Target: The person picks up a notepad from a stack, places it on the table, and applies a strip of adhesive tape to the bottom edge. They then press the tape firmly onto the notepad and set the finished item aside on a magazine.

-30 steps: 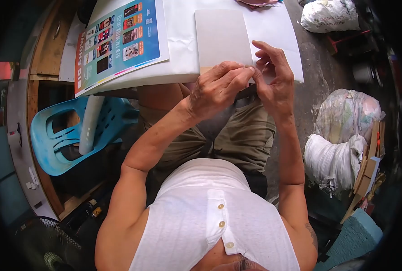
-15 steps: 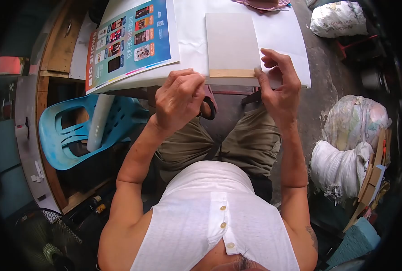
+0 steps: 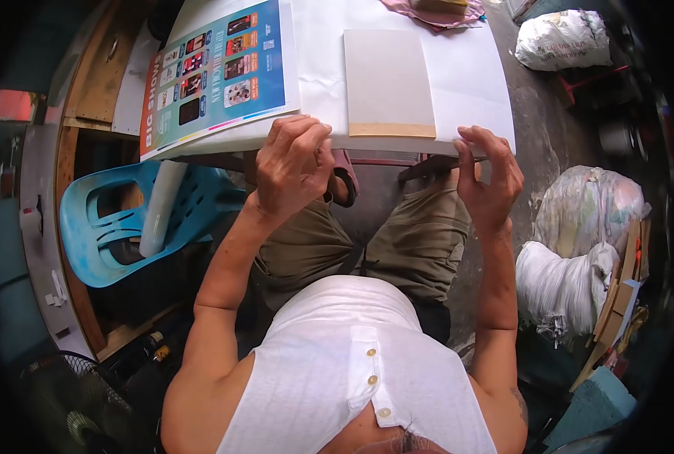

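A grey board (image 3: 389,79) with a tan strip along its near edge lies on the white-covered table (image 3: 318,68). Left of the board, near the table's front edge, my left hand (image 3: 290,163) is raised with its fingers curled together; whatever is between the fingertips is too small to make out. My right hand (image 3: 491,174) is at the front edge, right of the board and apart from it. Its thumb and index finger are parted, with nothing visible between them. A printed blue and red poster (image 3: 223,72) lies on the table's left part.
A pink cloth (image 3: 435,13) lies at the table's far edge. On the left is a blue plastic chair (image 3: 87,219) with a translucent roll (image 3: 161,208) on it. White sacks (image 3: 562,39), a bundle of white strands (image 3: 560,284) and wood pieces stand on the right.
My right hand has moved away from the board's near right corner, to the right and toward me. My left hand has shifted slightly left.
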Tool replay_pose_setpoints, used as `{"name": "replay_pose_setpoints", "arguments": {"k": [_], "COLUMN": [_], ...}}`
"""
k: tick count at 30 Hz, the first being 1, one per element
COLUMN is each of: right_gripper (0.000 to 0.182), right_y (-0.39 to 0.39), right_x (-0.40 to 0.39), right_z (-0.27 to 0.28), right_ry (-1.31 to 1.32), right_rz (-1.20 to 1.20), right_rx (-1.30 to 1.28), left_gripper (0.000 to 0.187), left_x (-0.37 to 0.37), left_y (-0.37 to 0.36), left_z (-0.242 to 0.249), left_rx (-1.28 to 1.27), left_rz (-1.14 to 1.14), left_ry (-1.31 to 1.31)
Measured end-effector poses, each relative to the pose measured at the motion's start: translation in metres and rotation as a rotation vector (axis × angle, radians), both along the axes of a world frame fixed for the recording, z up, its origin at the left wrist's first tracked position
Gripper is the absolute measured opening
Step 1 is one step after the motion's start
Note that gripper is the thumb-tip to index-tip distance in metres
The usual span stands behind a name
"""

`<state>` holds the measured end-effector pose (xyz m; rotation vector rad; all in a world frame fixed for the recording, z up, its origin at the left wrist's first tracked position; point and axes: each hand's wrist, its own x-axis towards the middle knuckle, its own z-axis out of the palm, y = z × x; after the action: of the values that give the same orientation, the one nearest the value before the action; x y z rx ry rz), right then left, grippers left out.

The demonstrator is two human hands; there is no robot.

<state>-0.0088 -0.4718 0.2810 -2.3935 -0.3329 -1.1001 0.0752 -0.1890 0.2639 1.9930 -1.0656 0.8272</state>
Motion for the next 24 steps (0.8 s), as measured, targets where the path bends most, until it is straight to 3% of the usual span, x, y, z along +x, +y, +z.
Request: {"name": "replay_pose_setpoints", "arguments": {"k": [4, 7, 10, 12, 14, 16, 19, 22, 24], "right_gripper": [0.048, 0.04, 0.033, 0.03, 0.026, 0.027, 0.029, 0.028, 0.027], "right_y": [0.026, 0.036, 0.032, 0.036, 0.047, 0.059, 0.073, 0.069, 0.059], "right_x": [0.008, 0.008, 0.006, 0.003, 0.004, 0.006, 0.027, 0.056, 0.079], "right_z": [0.001, -0.007, -0.005, 0.015, 0.033, 0.051, 0.063, 0.074, 0.058], "right_ry": [0.079, 0.058, -0.029, -0.076, -0.17, -0.196, -0.223, -0.008, 0.091], "right_rz": [0.053, 0.052, 0.116, 0.159, 0.207, 0.291, 0.271, 0.221, 0.309], "right_rx": [-0.034, -0.078, -0.205, -0.304, -0.325, -0.295, 0.024, -0.02, 0.064], "left_gripper": [0.055, 0.058, 0.058, 0.05, 0.047, 0.04, 0.04, 0.04, 0.045], "left_x": [-0.016, -0.019, -0.022, -0.022, -0.028, -0.024, -0.018, 0.007, 0.031], "left_y": [-0.031, -0.037, -0.024, -0.018, -0.022, -0.025, -0.017, 0.013, 0.039], "left_z": [0.006, 0.001, -0.001, 0.008, 0.04, 0.058, 0.085, 0.116, 0.131], "left_rx": [-0.012, -0.009, -0.002, 0.041, 0.081, 0.014, -0.088, -0.258, -0.298], "left_rz": [-0.04, 0.03, 0.025, 0.051, 0.072, -0.057, -0.155, -0.117, -0.02], "left_ry": [0.113, 0.029, 0.052, -0.065, -0.17, -0.168, -0.015, 0.172, 0.248]}}
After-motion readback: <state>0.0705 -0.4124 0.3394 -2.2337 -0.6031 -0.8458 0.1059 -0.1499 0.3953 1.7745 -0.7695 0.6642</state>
